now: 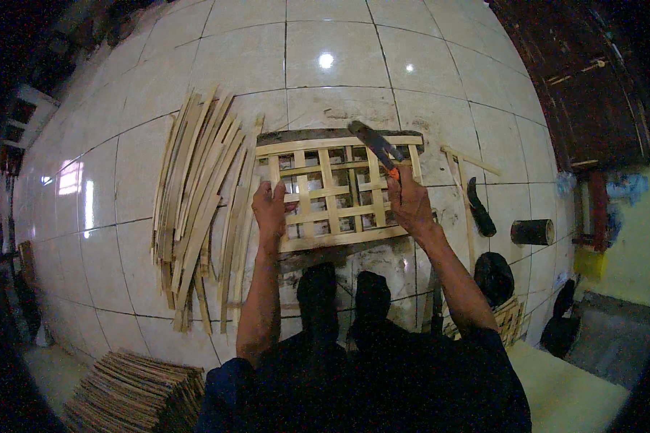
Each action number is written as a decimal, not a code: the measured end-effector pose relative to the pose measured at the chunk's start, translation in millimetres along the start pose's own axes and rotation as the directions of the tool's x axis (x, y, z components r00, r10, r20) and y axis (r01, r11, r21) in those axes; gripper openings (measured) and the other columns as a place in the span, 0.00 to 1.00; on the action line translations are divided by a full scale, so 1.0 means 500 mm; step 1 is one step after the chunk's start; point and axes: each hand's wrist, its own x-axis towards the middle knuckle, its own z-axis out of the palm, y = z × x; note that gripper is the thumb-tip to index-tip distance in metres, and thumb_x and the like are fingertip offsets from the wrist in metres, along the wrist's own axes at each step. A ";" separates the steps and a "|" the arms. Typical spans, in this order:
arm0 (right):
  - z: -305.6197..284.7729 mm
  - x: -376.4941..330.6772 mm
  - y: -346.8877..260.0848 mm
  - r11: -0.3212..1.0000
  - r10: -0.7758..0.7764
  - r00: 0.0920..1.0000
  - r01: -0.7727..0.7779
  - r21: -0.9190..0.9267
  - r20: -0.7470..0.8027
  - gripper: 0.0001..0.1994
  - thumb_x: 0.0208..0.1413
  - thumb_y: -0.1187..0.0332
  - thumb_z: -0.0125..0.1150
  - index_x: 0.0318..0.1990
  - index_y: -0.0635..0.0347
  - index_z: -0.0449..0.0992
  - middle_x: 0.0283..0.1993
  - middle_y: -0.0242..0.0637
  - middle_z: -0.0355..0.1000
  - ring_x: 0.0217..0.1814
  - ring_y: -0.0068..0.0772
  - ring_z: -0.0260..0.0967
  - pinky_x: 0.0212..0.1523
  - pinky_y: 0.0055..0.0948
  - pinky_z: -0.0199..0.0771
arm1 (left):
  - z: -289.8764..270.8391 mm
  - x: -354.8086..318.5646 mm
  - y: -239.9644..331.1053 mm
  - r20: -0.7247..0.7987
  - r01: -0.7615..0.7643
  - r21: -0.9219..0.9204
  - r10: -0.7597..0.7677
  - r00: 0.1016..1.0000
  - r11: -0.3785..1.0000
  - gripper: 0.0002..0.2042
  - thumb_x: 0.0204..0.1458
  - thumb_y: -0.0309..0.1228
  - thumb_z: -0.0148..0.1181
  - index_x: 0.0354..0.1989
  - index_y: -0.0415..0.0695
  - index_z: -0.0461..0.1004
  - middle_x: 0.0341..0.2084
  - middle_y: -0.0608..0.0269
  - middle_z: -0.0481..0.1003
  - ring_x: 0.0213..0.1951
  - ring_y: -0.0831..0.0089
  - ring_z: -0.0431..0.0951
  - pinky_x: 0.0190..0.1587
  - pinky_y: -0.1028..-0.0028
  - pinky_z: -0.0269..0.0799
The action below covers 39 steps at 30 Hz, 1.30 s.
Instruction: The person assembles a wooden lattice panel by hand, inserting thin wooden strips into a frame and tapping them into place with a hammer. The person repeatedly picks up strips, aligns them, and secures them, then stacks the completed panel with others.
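A lattice of pale, crossed wooden or bamboo strips (332, 191) lies in front of me over a dark board (332, 134). My left hand (270, 209) grips the lattice's left edge, with its fingers bent around the strip there. My right hand (410, 202), at the right side of the lattice, is closed around a tool (372, 141) with a long dark head and an orange handle. The tool's head points up and left over the lattice's far edge. My fingers hide most of its handle.
Long loose strips (195, 195) lie piled on the tiled floor at left. A stack of brown slats (133, 393) sits at lower left. To the right are a curved dark object (478, 208), a dark cylinder (533, 232) and a black rounded object (493, 278). My feet (318, 292) are close below the lattice.
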 end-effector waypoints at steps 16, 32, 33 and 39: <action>0.022 -0.001 0.090 0.943 0.332 0.942 -0.333 0.018 0.046 0.17 0.68 0.55 0.38 0.45 0.62 0.65 0.22 0.52 0.65 0.23 0.56 0.64 0.26 0.48 0.62 | 0.037 -0.003 -0.002 0.018 -0.011 -0.126 0.014 1.000 0.992 0.08 0.59 0.26 0.51 0.33 0.32 0.66 0.27 0.61 0.67 0.26 0.76 0.74 0.25 0.70 0.83; 0.052 0.025 -0.028 0.991 -0.098 0.992 0.104 -0.086 0.079 0.14 0.67 0.59 0.42 0.48 0.62 0.65 0.29 0.52 0.70 0.28 0.55 0.70 0.25 0.48 0.69 | 0.101 0.008 0.003 0.061 0.025 -0.074 -0.021 0.998 0.997 0.08 0.58 0.26 0.53 0.35 0.31 0.67 0.31 0.56 0.71 0.27 0.71 0.77 0.24 0.70 0.84; 0.064 0.019 0.004 0.979 -0.120 0.987 0.135 -0.150 0.106 0.16 0.66 0.59 0.42 0.50 0.63 0.66 0.34 0.53 0.72 0.33 0.56 0.73 0.27 0.49 0.72 | 0.100 0.008 0.005 0.060 0.045 -0.058 -0.042 0.997 0.997 0.08 0.58 0.26 0.53 0.35 0.31 0.67 0.31 0.56 0.71 0.27 0.71 0.77 0.24 0.70 0.84; 0.044 0.015 0.046 0.968 0.213 0.971 -0.195 -0.155 0.107 0.16 0.66 0.60 0.43 0.49 0.65 0.65 0.28 0.51 0.69 0.27 0.56 0.70 0.27 0.49 0.72 | 0.086 0.014 -0.027 0.132 -0.342 0.173 0.322 0.937 0.924 0.09 0.59 0.27 0.53 0.36 0.31 0.67 0.32 0.55 0.71 0.28 0.71 0.78 0.24 0.70 0.84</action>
